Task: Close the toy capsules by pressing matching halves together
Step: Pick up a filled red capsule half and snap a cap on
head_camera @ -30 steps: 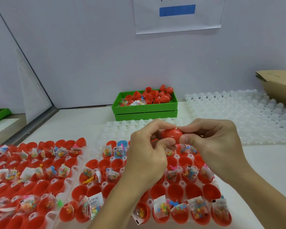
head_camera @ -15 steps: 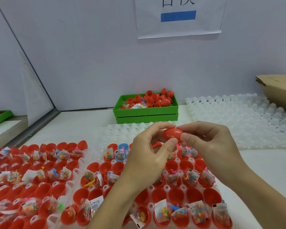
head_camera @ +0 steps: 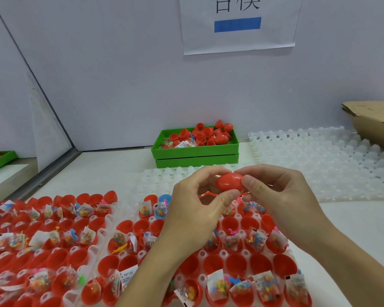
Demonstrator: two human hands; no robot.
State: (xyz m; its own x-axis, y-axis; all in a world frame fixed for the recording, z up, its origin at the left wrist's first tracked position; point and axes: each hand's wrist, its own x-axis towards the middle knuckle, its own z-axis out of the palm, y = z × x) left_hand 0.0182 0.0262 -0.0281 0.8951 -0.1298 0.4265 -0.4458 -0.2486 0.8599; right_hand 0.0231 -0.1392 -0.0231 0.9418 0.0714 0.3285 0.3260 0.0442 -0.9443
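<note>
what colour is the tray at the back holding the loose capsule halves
Green tray, seen in the head view.

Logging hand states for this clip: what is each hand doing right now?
Left hand: pinching the left end of the red toy capsule.
Right hand: pinching the capsule's right end.

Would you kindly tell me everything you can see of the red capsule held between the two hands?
The red capsule is a smooth, glossy, egg-shaped shell that looks like plastic, lying sideways in the air above the trays. It appears closed; any seam is hard to make out. The left hand pinches its left end and underside, and the right hand pinches its right end. Its contents are hidden.
</note>
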